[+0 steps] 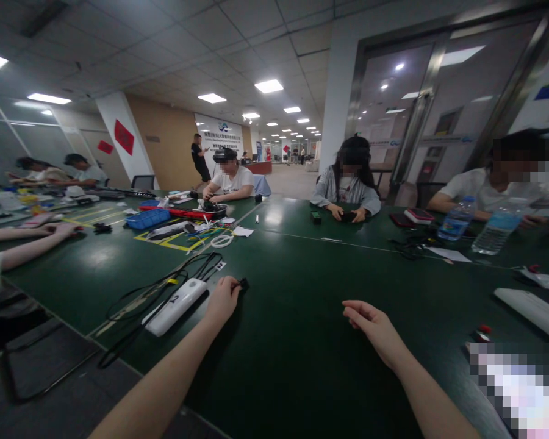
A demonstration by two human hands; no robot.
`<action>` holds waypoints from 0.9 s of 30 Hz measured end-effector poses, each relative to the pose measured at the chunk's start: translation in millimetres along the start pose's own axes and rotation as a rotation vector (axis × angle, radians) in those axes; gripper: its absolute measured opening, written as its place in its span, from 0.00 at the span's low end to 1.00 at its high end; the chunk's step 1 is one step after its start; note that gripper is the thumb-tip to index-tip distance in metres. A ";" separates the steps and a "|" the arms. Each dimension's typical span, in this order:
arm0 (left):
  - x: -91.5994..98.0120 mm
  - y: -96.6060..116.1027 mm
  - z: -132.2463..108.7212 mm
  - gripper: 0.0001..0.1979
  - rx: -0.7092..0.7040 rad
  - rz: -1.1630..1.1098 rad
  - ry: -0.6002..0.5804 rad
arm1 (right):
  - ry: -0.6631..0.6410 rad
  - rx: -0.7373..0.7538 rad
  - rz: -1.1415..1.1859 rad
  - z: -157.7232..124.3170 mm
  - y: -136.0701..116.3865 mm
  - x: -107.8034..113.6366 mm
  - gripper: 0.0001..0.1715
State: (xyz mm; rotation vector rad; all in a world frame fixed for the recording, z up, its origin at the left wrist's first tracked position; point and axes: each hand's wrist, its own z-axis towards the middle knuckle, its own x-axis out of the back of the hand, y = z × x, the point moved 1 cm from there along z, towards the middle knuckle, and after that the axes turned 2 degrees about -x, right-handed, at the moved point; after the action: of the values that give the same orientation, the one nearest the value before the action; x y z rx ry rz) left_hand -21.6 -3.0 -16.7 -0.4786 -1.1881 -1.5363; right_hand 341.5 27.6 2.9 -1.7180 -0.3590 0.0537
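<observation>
My left hand (224, 300) is closed, its fingertips pinched on a small black part (244, 283) at the middle of the green table (293, 341). The part is too small to make out its kind. Just left of that hand lies a white oblong device (176, 310) marked "2", with black cables (158, 288) looped beside and over it. My right hand (370, 322) hovers over or rests on the table to the right, fingers loosely bent, thumb a little apart, nothing seen in it.
At right are a white device (533, 311), a small red-and-black item (482, 333) and a blurred-out screen (521, 390). Water bottles (496, 228) stand farther back. A blue basket (147, 218) and loose wires (213, 235) lie ahead left. Several people sit around the table.
</observation>
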 end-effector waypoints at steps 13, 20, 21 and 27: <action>-0.1 -9.2 5.8 0.19 0.091 -0.095 0.046 | -0.005 0.003 0.029 0.5 1.7 -0.2 0.17; 4.7 -10.0 6.9 0.12 0.064 -0.090 0.053 | -0.012 0.008 0.029 -0.6 0.3 -0.7 0.16; 5.1 -10.2 7.0 0.12 0.064 -0.088 0.051 | -0.014 0.006 0.028 -0.9 0.2 -0.6 0.16; 12.4 -0.8 2.8 0.12 0.057 0.105 0.010 | -0.017 0.013 0.009 -1.4 -0.2 -1.3 0.17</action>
State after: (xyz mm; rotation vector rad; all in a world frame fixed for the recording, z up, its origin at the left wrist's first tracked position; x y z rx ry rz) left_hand -27.3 -6.8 -5.9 -0.4876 -1.1778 -1.4102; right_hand 340.6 25.9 3.1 -1.7068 -0.3630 0.0775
